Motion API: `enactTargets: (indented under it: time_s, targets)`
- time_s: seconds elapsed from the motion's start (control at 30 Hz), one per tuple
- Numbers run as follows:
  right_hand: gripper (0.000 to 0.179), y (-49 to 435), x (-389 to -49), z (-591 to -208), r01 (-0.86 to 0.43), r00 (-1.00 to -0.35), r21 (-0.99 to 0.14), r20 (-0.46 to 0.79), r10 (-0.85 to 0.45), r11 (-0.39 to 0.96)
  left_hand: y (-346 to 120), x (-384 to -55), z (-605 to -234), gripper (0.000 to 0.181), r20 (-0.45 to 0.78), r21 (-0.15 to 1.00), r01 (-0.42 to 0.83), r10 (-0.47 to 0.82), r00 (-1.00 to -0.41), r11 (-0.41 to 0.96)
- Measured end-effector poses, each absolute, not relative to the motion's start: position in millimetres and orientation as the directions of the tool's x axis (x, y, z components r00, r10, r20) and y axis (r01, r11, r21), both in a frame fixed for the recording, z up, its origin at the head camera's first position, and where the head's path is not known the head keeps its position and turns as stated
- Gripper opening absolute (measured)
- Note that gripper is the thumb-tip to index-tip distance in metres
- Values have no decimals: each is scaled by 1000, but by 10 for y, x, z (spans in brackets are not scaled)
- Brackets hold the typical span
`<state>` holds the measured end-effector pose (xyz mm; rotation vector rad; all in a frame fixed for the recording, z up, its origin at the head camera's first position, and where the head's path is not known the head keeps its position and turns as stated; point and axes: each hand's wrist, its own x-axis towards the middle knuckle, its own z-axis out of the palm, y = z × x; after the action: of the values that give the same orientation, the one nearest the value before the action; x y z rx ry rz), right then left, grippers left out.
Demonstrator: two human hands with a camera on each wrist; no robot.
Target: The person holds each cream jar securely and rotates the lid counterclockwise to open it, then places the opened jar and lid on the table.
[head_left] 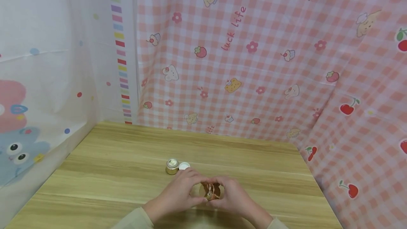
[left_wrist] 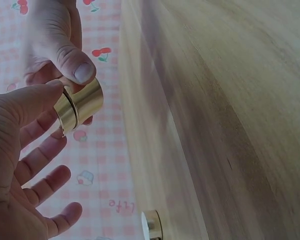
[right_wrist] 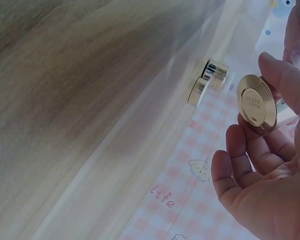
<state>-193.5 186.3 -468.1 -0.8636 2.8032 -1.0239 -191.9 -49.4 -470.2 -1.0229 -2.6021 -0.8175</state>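
Both hands hold one small gold jar (left_wrist: 88, 100) on its side, low over the table in front of the body. My left hand (head_left: 178, 193) pinches its narrower ring-like part, the lid side, between thumb and fingertips, with the other fingers spread. On the wider part, my right hand (head_left: 234, 196) pinches with thumb and fingers. A dark seam runs between the two parts. Embossed lettering shows on the jar's flat round base (right_wrist: 253, 106) in the right wrist view. Just beyond the left hand stands a second gold jar (head_left: 172, 167), uncovered, with pale contents. Its white-lined lid (head_left: 184, 165) lies beside it.
The wood-grain table (head_left: 127, 158) ends at a pink checked cloth (head_left: 235, 63) hung at the back and right. A white cloth (head_left: 47, 63) with cartoon figures hangs at the left.
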Motion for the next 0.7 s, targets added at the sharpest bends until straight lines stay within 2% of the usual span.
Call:
enactTargets:
  time_s: [0.33, 0.7]
  targets:
    - [47, 1855, -1953, -4709, -508, -842, -574, 173, -511, 642, -478, -1914, -4694, 47, 406, 424, 677, 542, -736, 601]
    - [43, 1839, -1947, -4718, -521, -838, -562, 193, -511, 643, -461, -1919, -4706, 42, 368, 483, 621, 501, -783, 617]
